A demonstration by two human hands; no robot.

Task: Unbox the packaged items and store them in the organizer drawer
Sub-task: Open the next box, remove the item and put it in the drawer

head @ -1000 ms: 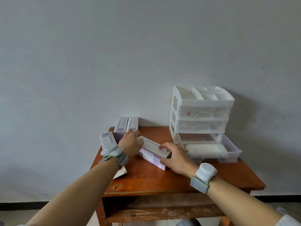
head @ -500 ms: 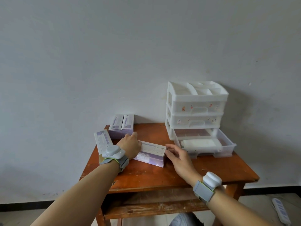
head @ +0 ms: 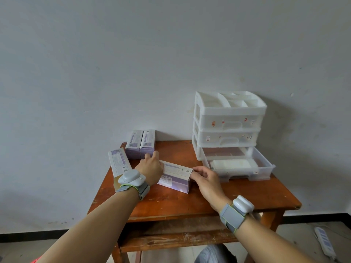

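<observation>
Purple-and-white box (head: 176,177) lies on the surface (head: 247,194), my left grip (head: 151,168) clasping its left half, my right grip (head: 206,179) at its right end, pinching or not I cannot tell; next, I judge, open that end, then fill the open drawer (head: 266,168) at right.

We see a reddish-brown wooden table (head: 247,196), scuffed pale along its edges. The organizer (head: 228,111) is milky white, its drawer fronts dotted with small red and black stickers (head: 213,123). Each box (head: 176,177) is white and lilac with fine print. Both wristbands (head: 230,215) are grey, edged green, under white pods (head: 131,176). The wall (head: 133,63) is pale grey.
</observation>
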